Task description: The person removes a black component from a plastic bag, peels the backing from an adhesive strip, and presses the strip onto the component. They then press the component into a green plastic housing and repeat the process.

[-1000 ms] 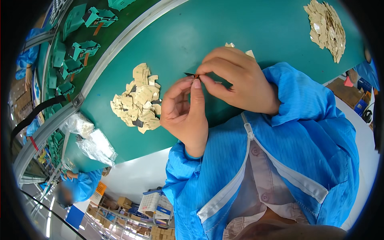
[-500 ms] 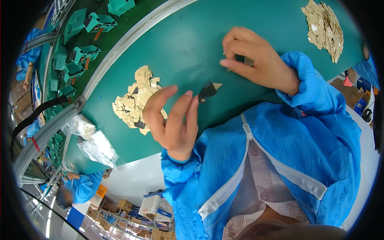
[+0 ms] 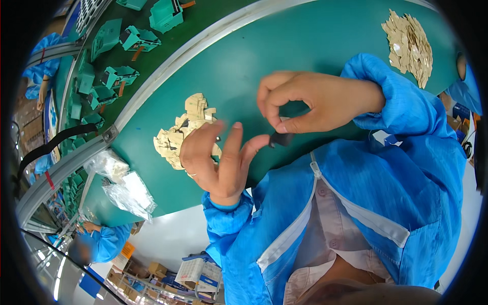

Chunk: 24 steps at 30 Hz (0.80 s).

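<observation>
My right hand (image 3: 310,101) pinches a small, dark, thin piece (image 3: 281,139) between thumb and fingers, low over the green table. The piece looks like an adhesive patch, partly covered by the fingertips. My left hand (image 3: 218,160) has its fingers spread and blurred, and its thumb tip meets the left edge of the dark piece. Just behind the left hand lies a loose pile of tan paper-backed pieces (image 3: 175,137), with some dark bits showing among them. A second pile of tan pieces (image 3: 408,46) sits at the far right.
Clear plastic bags (image 3: 129,190) lie at the table's left end. Beyond the metal rail (image 3: 168,63), a green belt carries several teal plastic housings (image 3: 140,38). Other people in blue work at the left, and a sleeve (image 3: 465,94) shows at the right edge.
My right hand has come left and nearer, closing on the dark piece that my left fingers held. The left fingers have spread apart. The teal housings have shifted right in the picture.
</observation>
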{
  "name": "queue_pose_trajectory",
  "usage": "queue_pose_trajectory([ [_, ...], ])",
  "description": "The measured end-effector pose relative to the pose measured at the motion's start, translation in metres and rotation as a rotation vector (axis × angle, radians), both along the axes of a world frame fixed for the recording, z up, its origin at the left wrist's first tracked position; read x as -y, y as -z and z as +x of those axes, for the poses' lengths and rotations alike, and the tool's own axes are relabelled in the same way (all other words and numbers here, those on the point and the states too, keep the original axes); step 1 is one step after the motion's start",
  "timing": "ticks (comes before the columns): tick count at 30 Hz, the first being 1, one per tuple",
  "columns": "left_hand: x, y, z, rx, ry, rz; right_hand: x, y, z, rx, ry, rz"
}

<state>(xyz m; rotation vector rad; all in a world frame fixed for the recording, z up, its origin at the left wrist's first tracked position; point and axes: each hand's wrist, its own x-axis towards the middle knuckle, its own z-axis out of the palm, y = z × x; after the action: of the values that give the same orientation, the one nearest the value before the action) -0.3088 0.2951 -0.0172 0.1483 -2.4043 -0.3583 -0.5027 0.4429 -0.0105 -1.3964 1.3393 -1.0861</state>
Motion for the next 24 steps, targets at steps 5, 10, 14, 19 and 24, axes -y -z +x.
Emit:
queue_pose_trajectory([
  [5, 0.013, 0.001, 0.007, 0.165, -0.272, -0.029, 0.082, 0.017, -0.045, -0.736, 0.39, -0.373],
  [10, 0.002, -0.002, 0.003, 0.102, -0.304, 0.223, 0.185, 0.023, -0.079, -0.769, 0.558, -0.252],
  [14, -0.005, -0.008, 0.003, 0.106, -0.286, 0.342, 0.215, 0.036, -0.087, -0.832, 0.508, -0.127],
  [19, -0.007, -0.008, 0.013, 0.073, -0.301, 0.56, 0.171, 0.014, -0.068, -0.135, 0.589, -0.237],
  [24, -0.012, -0.01, 0.001, -0.079, -0.151, 0.762, 0.061, -0.018, -0.017, 0.71, 0.44, 0.032],
])
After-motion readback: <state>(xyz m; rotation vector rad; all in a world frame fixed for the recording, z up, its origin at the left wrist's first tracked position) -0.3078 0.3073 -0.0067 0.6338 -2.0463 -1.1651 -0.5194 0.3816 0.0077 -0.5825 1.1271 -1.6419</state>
